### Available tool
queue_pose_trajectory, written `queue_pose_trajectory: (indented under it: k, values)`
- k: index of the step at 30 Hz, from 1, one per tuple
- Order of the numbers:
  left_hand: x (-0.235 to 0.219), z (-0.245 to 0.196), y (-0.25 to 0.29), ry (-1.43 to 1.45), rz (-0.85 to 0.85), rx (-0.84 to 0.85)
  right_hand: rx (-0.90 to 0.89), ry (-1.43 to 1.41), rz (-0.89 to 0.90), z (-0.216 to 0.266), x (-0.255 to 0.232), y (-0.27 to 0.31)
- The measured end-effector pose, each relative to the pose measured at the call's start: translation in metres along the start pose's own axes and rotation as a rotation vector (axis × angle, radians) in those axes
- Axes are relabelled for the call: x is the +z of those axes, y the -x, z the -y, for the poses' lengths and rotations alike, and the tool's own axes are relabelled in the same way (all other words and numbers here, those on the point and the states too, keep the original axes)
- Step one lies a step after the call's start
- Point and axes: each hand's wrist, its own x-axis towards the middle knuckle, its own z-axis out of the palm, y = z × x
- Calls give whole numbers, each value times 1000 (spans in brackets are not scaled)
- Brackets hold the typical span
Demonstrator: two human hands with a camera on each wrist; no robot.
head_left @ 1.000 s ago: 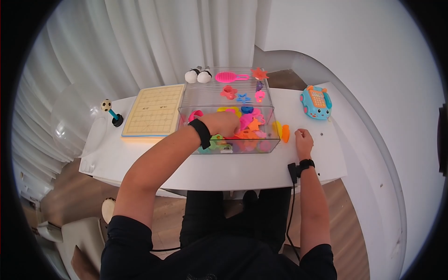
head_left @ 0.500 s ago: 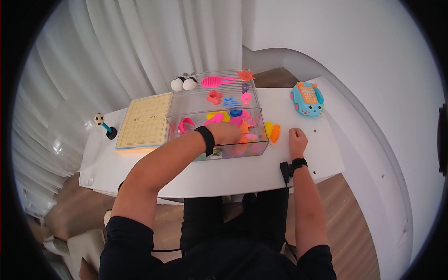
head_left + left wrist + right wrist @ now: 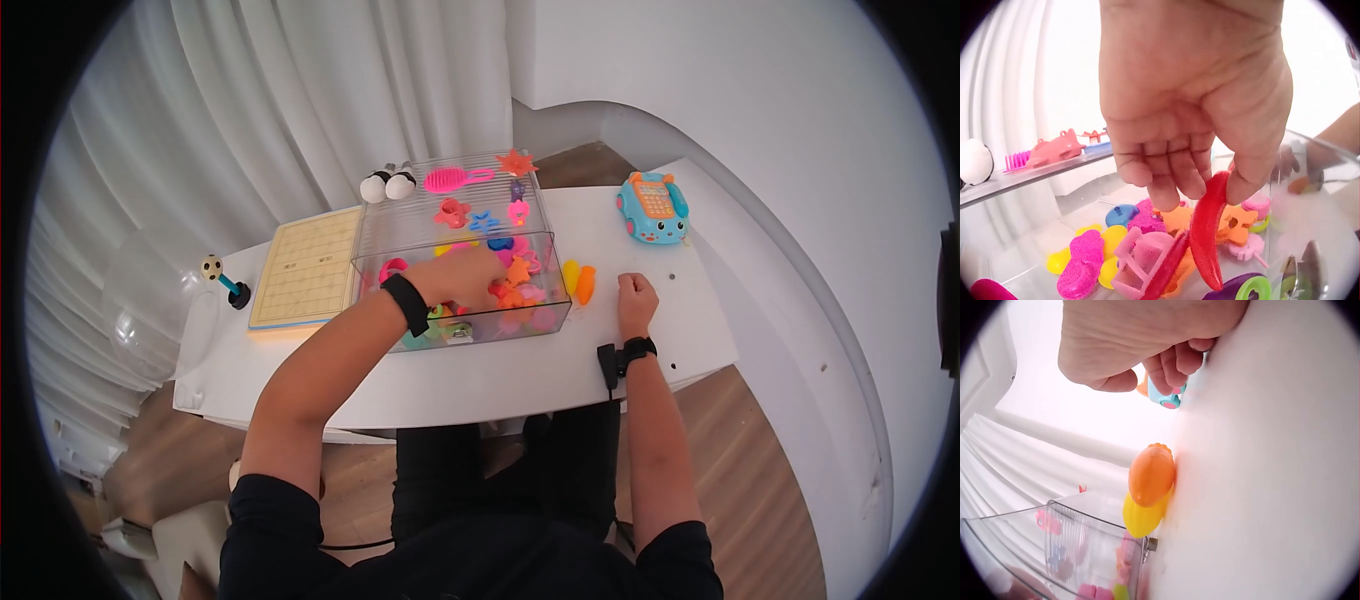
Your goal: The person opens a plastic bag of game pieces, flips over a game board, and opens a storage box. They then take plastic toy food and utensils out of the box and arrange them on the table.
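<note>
Currently, extraction appears to be the step in hand: the left hand [image 3: 465, 278] pinches a red piece [image 3: 1204, 231] inside the clear box [image 3: 485, 327]. The next move likely calls for lifting it free. The piece is glossy, curved, tapered, tip down. The right hand [image 3: 637, 305], loosely curled, empty, rests on the counter [image 3: 520, 378], right of the box.

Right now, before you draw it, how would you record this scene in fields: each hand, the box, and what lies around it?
Left hand: pinches a red curved toy
Right hand: fingers curled, nothing visibly held
Clear box: holds colourful toys
Ridged top behind: pink brush, blue star
Right of box: yellow toy, orange toy
Far right: toy telephone
Left of box: gridded board
</note>
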Motion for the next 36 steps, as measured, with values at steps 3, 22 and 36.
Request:
queue_pose_trajectory:
  k: [3,22,36]
  values:
    - [-9,7,14,82,-162,5,53,-37,25,3,-2,1]
    - [-53,-58,25,973,-639,-160,-386,-101,713,208,-3,49]
    - [-6,35,16,203,-154,-83,127,612,481,36,-10,-19]
